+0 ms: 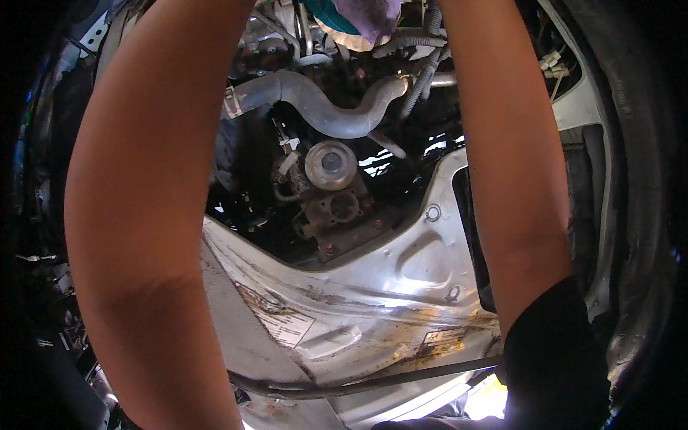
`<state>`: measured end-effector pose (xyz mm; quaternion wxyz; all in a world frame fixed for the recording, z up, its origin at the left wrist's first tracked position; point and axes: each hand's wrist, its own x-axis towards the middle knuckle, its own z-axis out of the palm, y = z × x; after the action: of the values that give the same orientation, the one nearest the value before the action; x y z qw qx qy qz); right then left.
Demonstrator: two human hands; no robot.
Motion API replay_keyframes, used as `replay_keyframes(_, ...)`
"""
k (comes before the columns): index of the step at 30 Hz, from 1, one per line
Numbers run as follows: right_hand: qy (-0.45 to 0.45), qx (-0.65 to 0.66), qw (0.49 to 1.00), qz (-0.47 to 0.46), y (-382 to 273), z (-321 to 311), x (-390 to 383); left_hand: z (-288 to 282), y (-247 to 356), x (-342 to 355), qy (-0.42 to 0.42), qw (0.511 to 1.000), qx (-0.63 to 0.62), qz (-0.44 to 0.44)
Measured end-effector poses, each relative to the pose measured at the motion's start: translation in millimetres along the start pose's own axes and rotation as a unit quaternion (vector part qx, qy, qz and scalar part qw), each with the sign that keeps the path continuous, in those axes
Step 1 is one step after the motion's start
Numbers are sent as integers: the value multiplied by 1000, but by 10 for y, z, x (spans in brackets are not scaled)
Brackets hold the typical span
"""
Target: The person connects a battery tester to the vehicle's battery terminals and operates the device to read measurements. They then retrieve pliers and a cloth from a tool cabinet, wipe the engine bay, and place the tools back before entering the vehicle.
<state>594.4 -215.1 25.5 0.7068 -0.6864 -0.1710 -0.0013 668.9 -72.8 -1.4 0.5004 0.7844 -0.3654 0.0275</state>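
Both of my bare forearms reach from the lower part of the head view up past its top edge, over an open engine bay. My left arm (143, 186) and my right arm (510, 143) show, but both hands lie beyond the top edge. Between the arms, at the top, hangs a bunched purple and teal cloth (362, 18) with a pale edge; whether a hand touches it cannot be seen. Below it a curved grey radiator hose (337, 120) runs across, with a clamp near each end.
Under the hose is a round metal part (331, 164) on a rusty bracket. Closer to me lies the dirty silver front body panel (401, 272) with a worn label (290, 331) and a dark rubber seal strip (373, 385). Ribbed conduit (421, 80) and wire connectors (553, 66) are at the right.
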Motion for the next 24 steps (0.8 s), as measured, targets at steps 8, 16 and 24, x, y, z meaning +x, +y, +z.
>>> replay_keyframes(8, 54, -12, 998, -37, -54, 40, -112, -195, -308, 215, 46, 706, 542, 453)
replay_keyframes(16, 130, -84, 981, -120, 72, 67, -99, -116, -958, 728, 14, 671, 569, 475)
replay_keyframes(24, 231, -232, 938, -116, 392, -7, 183, -135, -813, 449, -77, 828, 479, 282)
